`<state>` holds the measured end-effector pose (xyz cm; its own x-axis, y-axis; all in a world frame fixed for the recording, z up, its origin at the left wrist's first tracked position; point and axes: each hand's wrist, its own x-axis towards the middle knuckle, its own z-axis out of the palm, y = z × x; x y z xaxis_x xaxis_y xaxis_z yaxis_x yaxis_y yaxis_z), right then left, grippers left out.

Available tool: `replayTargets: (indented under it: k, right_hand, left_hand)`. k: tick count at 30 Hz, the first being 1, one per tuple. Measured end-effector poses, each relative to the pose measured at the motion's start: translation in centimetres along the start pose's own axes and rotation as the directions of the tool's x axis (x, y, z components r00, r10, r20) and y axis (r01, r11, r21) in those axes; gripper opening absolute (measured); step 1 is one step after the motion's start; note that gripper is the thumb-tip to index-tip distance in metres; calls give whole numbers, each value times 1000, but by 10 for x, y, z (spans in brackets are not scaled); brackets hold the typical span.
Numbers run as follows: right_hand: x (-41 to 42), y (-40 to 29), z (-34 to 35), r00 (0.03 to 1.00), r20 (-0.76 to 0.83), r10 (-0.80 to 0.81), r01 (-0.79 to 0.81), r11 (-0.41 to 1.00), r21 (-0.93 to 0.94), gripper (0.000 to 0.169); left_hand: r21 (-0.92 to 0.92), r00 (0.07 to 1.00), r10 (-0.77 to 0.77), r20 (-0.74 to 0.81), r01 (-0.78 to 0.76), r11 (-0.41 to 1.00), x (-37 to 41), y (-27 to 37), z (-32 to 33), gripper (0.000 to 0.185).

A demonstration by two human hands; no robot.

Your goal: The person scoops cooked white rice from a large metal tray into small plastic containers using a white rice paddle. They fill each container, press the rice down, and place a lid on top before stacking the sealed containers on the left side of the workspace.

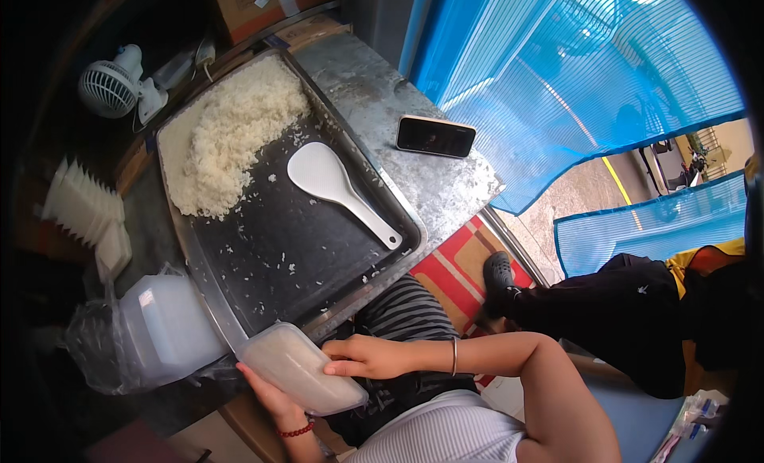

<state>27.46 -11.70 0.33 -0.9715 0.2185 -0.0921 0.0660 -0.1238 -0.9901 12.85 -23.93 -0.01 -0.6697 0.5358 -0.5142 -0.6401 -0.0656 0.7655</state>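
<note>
A clear plastic food container [301, 367] with cooked rice showing through it is tilted over my lap, by the near edge of the tray. My left hand [271, 394] supports it from the left and below. On its opposite side, my right hand [376, 355] grips the rim, thumb on top. Beyond them lies a dark metal tray [256, 272] with a heap of cooked white rice [233, 134] at its far left end. A white rice paddle [322, 171] rests flat on the tray's right side, among scattered grains.
Stacked translucent containers [170, 325] in a plastic bag and a row of lids [86, 209] stand left. A phone [436, 136] leans on the metal table [370, 87]. A small fan [110, 87] is at the back; blue curtains [537, 93] hang right, near another person's leg [597, 302].
</note>
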Motion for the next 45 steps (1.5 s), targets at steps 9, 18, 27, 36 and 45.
replayTargets:
  k: [9,18,27,36,45]
  right_hand:
    - [-11,-8,2,985,174,-17,0,995,98,37]
    - [0,-7,3,988,104,-116,115,993,18,47]
    - [1,-15,11,981,-24,-191,191,981,15,45]
    - [1,-12,11,983,-81,-163,164,986,2,45]
    - [9,-10,9,954,-281,-107,176,957,232,46]
  left_hand:
    - [-87,987,93,-131,-105,991,2,15,18,64]
    - [-149,995,84,-57,-92,985,-1,29,28,62]
    - [-198,996,85,-13,-86,977,3,20,28,62]
    - [-199,998,56,27,-50,979,7,16,26,62]
    - [40,987,160,-29,-159,986,-19,-9,39,69]
